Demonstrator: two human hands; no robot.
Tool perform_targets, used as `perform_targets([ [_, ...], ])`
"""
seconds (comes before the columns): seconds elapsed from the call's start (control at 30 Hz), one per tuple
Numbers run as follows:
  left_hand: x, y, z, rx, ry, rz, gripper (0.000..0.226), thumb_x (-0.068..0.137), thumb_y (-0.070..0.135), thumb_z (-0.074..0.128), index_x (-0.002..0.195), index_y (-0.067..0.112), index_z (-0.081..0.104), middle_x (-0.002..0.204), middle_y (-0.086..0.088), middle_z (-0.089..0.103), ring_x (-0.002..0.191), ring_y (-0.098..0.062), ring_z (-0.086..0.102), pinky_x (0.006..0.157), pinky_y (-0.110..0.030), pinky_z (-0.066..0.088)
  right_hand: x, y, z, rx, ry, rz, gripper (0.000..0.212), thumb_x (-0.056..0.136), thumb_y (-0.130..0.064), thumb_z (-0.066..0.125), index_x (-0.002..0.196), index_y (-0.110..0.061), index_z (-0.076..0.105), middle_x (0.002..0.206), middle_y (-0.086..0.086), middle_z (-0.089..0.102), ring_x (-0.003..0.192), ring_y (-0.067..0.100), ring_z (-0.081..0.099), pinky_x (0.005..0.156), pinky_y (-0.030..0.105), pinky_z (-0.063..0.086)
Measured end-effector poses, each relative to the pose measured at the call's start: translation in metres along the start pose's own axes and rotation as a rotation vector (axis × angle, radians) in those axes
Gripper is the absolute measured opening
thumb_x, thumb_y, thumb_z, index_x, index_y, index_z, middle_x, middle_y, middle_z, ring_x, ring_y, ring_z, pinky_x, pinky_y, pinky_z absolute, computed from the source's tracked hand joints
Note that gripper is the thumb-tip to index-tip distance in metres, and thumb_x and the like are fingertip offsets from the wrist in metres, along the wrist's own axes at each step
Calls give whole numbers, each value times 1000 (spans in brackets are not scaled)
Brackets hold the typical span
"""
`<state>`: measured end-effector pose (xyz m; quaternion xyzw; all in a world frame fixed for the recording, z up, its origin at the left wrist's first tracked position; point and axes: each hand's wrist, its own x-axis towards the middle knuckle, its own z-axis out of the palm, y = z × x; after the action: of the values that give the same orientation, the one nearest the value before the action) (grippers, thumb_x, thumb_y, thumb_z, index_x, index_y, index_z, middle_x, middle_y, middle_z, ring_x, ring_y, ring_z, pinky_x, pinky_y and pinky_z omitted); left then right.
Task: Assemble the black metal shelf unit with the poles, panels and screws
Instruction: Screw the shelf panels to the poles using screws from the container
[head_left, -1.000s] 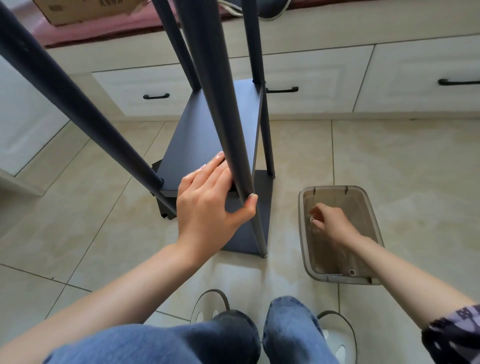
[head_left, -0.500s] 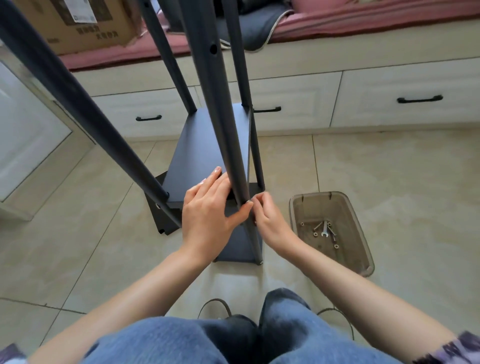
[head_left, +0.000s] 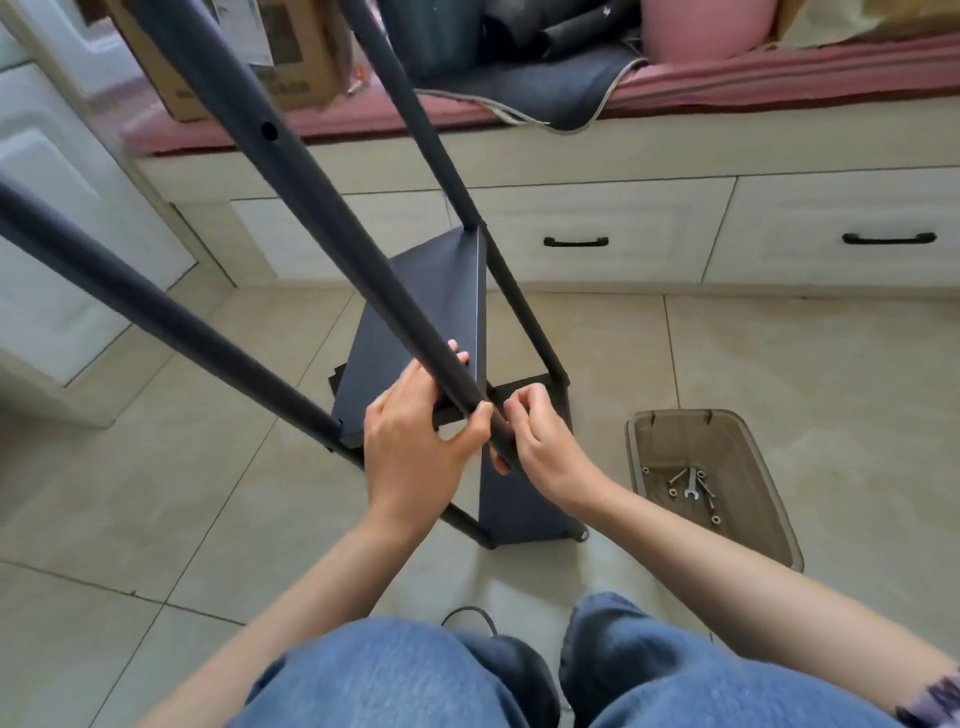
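Observation:
The black shelf unit stands on the tiled floor, seen from above. Its upper panel (head_left: 415, 322) sits at mid height and the bottom panel (head_left: 519, 499) lies near the floor. My left hand (head_left: 415, 447) holds the near pole (head_left: 332, 208) where it meets the upper panel's corner, thumb in front and fingers behind. My right hand (head_left: 545, 447) is at the same joint from the right. Its thumb and forefinger pinch against the pole, apparently on a small screw that the fingers hide.
A grey plastic bin (head_left: 670, 415) with several screws, washers and a small wrench (head_left: 691, 483) sits on the floor to the right. White drawers (head_left: 597, 249) under a cushioned bench stand behind the shelf. A cardboard box (head_left: 270, 62) rests on the bench. My knees are below.
My right hand left the bin and came up to the near pole, where it now pinches at the joint. My left hand kept its hold, and the view tilted up.

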<state>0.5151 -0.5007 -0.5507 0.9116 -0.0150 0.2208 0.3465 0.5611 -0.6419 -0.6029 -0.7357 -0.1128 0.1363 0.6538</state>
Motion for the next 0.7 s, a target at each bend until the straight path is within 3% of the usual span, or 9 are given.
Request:
perform_targets([
  [0.03, -3, -3, -6, -52, 1, -22, 54, 85, 49, 60, 134, 28, 58, 110, 32, 58, 108, 4, 60, 109, -38, 44, -1, -3, 4, -7, -10, -4, 17, 107, -29, 32, 102, -13, 36, 79, 12, 58, 60, 11, 58, 59, 22, 50],
  [0.1, -11, -12, -18, -181, 7, -75, 52, 86, 47, 61, 135, 32, 53, 120, 30, 58, 112, 7, 59, 103, -34, 51, -4, -7, 14, -20, -28, -16, 16, 107, -27, 33, 105, -12, 38, 80, 11, 58, 60, 9, 60, 61, 23, 52],
  [0.23, -30, -33, -38, -372, 0, -265, 53, 91, 27, 69, 141, 28, 52, 131, 26, 57, 120, 7, 56, 101, -14, 47, -4, -8, 34, -96, -6, -90, 15, 106, -25, 34, 106, -11, 39, 75, 11, 58, 59, 9, 61, 59, 27, 54],
  [0.3, -40, -47, -46, -440, -18, -341, 59, 90, 28, 70, 145, 26, 49, 135, 20, 58, 124, 4, 55, 104, -15, 45, -1, -6, 44, -123, -5, -100, 14, 106, -25, 34, 106, -12, 39, 74, 13, 58, 59, 13, 61, 60, 32, 55],
  [0.4, -56, -69, -55, -496, -37, -411, 64, 84, 39, 67, 144, 30, 48, 144, 15, 54, 129, 2, 51, 108, -17, 42, 2, -3, 58, -184, -32, -94, 10, 106, -25, 34, 104, -16, 39, 72, 11, 57, 57, 10, 59, 59, 29, 54],
  [0.5, -67, -89, -61, -532, -28, -471, 63, 83, 38, 66, 143, 29, 49, 144, 13, 55, 129, 2, 52, 110, -21, 42, 4, 0, 74, -237, -78, -78, 8, 106, -26, 33, 103, -20, 38, 72, 10, 59, 60, 13, 60, 60, 28, 55],
  [0.6, -73, -108, -67, -577, -29, -530, 58, 86, 35, 67, 142, 32, 50, 140, 8, 60, 128, -2, 55, 107, -17, 43, 8, 1, 90, -270, -105, -48, 6, 106, -25, 34, 102, -23, 36, 73, 11, 60, 63, 19, 62, 61, 30, 55],
  [0.7, -81, -129, -74, -597, -39, -608, 56, 90, 31, 69, 141, 41, 50, 129, 14, 66, 119, 3, 59, 99, -13, 47, 14, 4, 106, -308, -135, -14, 8, 106, -26, 34, 105, -18, 37, 73, 11, 61, 63, 19, 63, 62, 32, 56],
])
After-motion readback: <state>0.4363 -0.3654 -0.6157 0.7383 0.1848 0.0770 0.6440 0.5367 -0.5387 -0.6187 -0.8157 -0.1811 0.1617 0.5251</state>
